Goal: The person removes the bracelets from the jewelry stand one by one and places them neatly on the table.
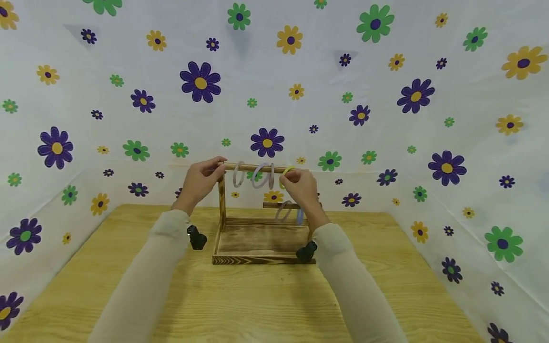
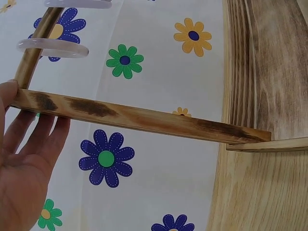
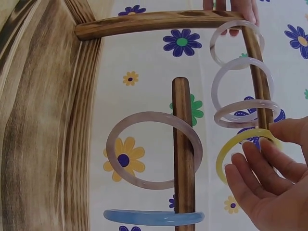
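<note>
A wooden bangle stand (image 1: 221, 202) with a tray base holds translucent bangles on two bars. My left hand (image 1: 199, 183) grips the stand's upper left corner, thumb by the rod's end and fingers behind the post (image 2: 139, 117). At the right part of the top rod (image 3: 258, 72), my right hand (image 1: 303, 188) pinches a yellow bangle (image 3: 222, 156) that hangs around it. Left of it hang a pale bangle (image 3: 212, 45), a lavender bangle (image 3: 215, 89) and a mauve bangle (image 3: 226, 121). The lower peg (image 3: 181, 101) carries a greyish-mauve bangle (image 3: 111, 154) and a blue bangle (image 3: 144, 218).
The stand rests on a light wood table (image 1: 257, 305), its tray (image 1: 261, 238) low between my forearms. Behind and at both sides hangs a white flower-printed cloth (image 1: 240, 114). A dark wrist camera (image 1: 197, 237) sits at my left cuff, another camera (image 1: 306, 252) at my right.
</note>
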Demonstrator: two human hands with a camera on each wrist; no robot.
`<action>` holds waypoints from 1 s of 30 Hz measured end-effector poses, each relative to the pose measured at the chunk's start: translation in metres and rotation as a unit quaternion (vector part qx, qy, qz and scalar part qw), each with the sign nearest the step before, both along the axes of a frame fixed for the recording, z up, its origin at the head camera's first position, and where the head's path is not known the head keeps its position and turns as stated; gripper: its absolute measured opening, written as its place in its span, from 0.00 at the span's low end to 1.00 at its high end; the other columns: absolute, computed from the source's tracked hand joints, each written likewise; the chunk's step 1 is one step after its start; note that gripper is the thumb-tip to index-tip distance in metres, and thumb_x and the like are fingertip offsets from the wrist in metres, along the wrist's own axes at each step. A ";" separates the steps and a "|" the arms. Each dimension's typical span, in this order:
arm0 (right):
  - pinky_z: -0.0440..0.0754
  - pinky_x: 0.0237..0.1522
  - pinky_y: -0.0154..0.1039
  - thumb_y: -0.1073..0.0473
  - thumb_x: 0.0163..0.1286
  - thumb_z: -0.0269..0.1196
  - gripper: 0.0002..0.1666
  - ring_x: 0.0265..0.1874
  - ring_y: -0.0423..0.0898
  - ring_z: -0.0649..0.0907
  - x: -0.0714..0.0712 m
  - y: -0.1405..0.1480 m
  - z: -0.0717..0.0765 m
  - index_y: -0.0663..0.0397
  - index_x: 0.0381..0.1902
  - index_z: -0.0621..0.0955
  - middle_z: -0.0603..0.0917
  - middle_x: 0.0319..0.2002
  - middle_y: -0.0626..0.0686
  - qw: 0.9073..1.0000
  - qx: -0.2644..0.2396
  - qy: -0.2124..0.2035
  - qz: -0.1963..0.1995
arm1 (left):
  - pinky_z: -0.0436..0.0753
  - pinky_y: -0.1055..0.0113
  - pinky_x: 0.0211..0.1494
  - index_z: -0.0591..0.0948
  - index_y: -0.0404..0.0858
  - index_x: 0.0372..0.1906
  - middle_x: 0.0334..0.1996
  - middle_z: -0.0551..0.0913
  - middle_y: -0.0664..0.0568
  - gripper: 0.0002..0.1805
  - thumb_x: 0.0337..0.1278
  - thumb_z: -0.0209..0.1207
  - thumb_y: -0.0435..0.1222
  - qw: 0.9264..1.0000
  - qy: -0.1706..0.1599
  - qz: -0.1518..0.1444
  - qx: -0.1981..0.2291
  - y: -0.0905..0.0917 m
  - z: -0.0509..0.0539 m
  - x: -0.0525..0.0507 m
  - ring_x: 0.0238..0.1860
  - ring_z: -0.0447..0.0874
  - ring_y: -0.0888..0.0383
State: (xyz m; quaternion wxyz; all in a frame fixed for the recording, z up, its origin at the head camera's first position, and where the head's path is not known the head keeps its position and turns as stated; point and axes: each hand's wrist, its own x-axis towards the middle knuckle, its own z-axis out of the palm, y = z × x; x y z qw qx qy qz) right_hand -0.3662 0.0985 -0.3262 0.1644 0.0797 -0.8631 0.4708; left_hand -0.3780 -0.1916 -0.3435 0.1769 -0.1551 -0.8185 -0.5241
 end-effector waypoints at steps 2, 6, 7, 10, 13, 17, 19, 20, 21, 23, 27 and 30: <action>0.85 0.53 0.51 0.54 0.72 0.66 0.16 0.46 0.57 0.88 0.000 0.000 -0.001 0.62 0.46 0.87 0.90 0.45 0.62 1.000 -0.001 0.001 0.002 | 0.77 0.72 0.43 0.78 0.43 0.70 0.58 0.85 0.40 0.24 0.77 0.56 0.48 1.000 0.002 -0.001 0.004 0.001 -0.002 0.001 0.55 0.87 0.52; 0.85 0.52 0.51 0.54 0.72 0.66 0.15 0.44 0.57 0.88 -0.001 -0.001 -0.004 0.62 0.45 0.87 0.90 0.43 0.62 1.000 -0.003 0.005 0.006 | 0.78 0.73 0.45 0.78 0.42 0.70 0.58 0.86 0.41 0.24 0.78 0.56 0.47 1.000 0.009 0.000 0.004 0.001 -0.004 0.001 0.57 0.87 0.45; 0.85 0.52 0.51 0.54 0.72 0.66 0.14 0.44 0.57 0.87 -0.001 -0.001 -0.005 0.61 0.44 0.87 0.90 0.43 0.62 1.000 -0.004 0.005 0.006 | 0.78 0.73 0.46 0.78 0.41 0.70 0.57 0.86 0.41 0.24 0.78 0.56 0.47 1.000 0.012 -0.001 0.004 0.002 -0.004 0.002 0.56 0.88 0.49; 0.84 0.52 0.52 0.54 0.72 0.66 0.14 0.45 0.57 0.87 -0.001 -0.001 -0.006 0.61 0.43 0.86 0.90 0.44 0.62 1.000 -0.013 0.003 0.007 | 0.79 0.74 0.50 0.78 0.42 0.70 0.57 0.87 0.42 0.24 0.78 0.56 0.47 1.000 0.018 0.001 0.007 0.003 -0.005 0.002 0.55 0.89 0.51; 0.84 0.53 0.52 0.53 0.72 0.66 0.15 0.45 0.57 0.86 0.001 0.000 -0.006 0.61 0.43 0.85 0.89 0.44 0.62 1.000 -0.020 0.004 0.004 | 0.80 0.75 0.51 0.79 0.42 0.69 0.57 0.87 0.42 0.23 0.78 0.56 0.47 1.000 0.021 0.003 0.013 0.004 -0.005 0.001 0.54 0.89 0.53; 0.84 0.52 0.51 0.53 0.72 0.66 0.15 0.45 0.57 0.86 0.002 0.001 -0.007 0.61 0.43 0.84 0.89 0.44 0.62 1.000 -0.026 0.010 -0.003 | 0.80 0.76 0.52 0.78 0.41 0.70 0.57 0.87 0.41 0.23 0.78 0.56 0.45 1.000 0.013 0.004 0.015 0.006 -0.002 0.001 0.56 0.87 0.47; 0.83 0.51 0.51 0.54 0.72 0.66 0.14 0.44 0.58 0.86 0.004 0.002 -0.006 0.62 0.43 0.84 0.89 0.43 0.63 0.999 -0.034 0.013 -0.004 | 0.80 0.75 0.54 0.78 0.40 0.70 0.58 0.86 0.40 0.23 0.79 0.55 0.43 1.000 0.007 0.002 0.017 0.008 0.000 0.003 0.56 0.87 0.46; 0.84 0.51 0.51 0.54 0.72 0.66 0.15 0.44 0.58 0.86 0.004 0.002 -0.006 0.62 0.44 0.84 0.89 0.43 0.63 0.999 -0.037 0.014 -0.003 | 0.81 0.73 0.56 0.77 0.39 0.70 0.58 0.86 0.39 0.23 0.79 0.55 0.42 1.000 0.004 0.001 0.018 0.008 0.002 0.005 0.57 0.86 0.44; 0.84 0.51 0.50 0.54 0.72 0.66 0.15 0.43 0.57 0.87 0.004 0.002 -0.006 0.62 0.44 0.84 0.90 0.43 0.63 0.999 -0.041 0.015 -0.002 | 0.81 0.71 0.57 0.77 0.38 0.70 0.58 0.85 0.37 0.22 0.79 0.55 0.41 1.000 0.002 0.000 0.021 0.009 0.004 0.007 0.57 0.86 0.42; 0.84 0.50 0.49 0.54 0.72 0.66 0.15 0.43 0.58 0.87 0.005 0.003 -0.006 0.63 0.44 0.84 0.90 0.43 0.64 0.999 -0.048 0.018 0.002 | 0.82 0.65 0.60 0.77 0.37 0.70 0.59 0.85 0.35 0.22 0.79 0.54 0.38 1.000 0.000 -0.002 0.025 0.012 0.009 0.013 0.59 0.84 0.37; 0.84 0.48 0.46 0.54 0.73 0.66 0.15 0.41 0.56 0.88 0.007 0.004 -0.006 0.62 0.46 0.85 0.91 0.42 0.63 0.998 -0.055 0.025 -0.003 | 0.82 0.52 0.65 0.77 0.35 0.69 0.59 0.84 0.34 0.21 0.79 0.54 0.36 1.000 0.003 -0.002 0.027 0.016 0.019 0.028 0.56 0.87 0.42; 0.83 0.47 0.45 0.54 0.73 0.66 0.15 0.41 0.55 0.87 0.009 0.005 -0.007 0.61 0.46 0.85 0.91 0.41 0.62 0.998 -0.061 0.023 -0.009 | 0.81 0.49 0.67 0.77 0.35 0.69 0.59 0.84 0.33 0.21 0.79 0.53 0.36 1.000 0.007 0.003 0.018 0.016 0.019 0.032 0.49 0.89 0.61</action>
